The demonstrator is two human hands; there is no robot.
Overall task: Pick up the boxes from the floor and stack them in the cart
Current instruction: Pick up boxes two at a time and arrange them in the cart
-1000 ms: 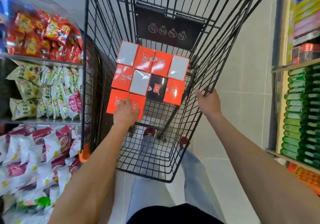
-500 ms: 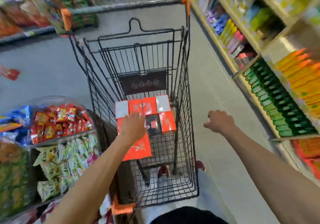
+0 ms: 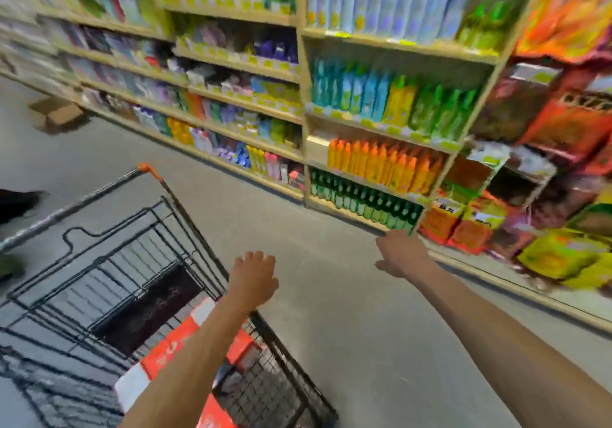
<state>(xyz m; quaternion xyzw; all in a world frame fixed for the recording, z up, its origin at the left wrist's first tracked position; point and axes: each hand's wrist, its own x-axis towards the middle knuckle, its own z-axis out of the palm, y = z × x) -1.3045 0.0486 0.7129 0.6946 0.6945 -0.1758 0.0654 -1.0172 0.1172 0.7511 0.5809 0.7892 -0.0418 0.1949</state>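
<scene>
- both hands are out of the cart now: left hand (image 3: pixel 253 277) has lifted off the orange-red and white cardboard boxes (image 3: pixel 172 345), fingers loose, holding nothing, above the black wire shopping cart (image 3: pixel 284 381) rim.
- right hand (image 3: pixel 400 253) stretches out over the grey floor (image 3: pixel 331 328), fingers slack, empty, near the wooden shelves of bottles (image 3: pixel 302 96).
- boxes lie in the cart basket, under the left forearm.

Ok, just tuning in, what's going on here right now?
A person stands beside the wire cart, which already holds orange and white boxes. Both hands are empty. The left hand hovers open over the cart's side rim, and the right hand reaches out open toward the shelving. A brown carton lies on the floor far down the aisle. The picture is blurred.
</scene>
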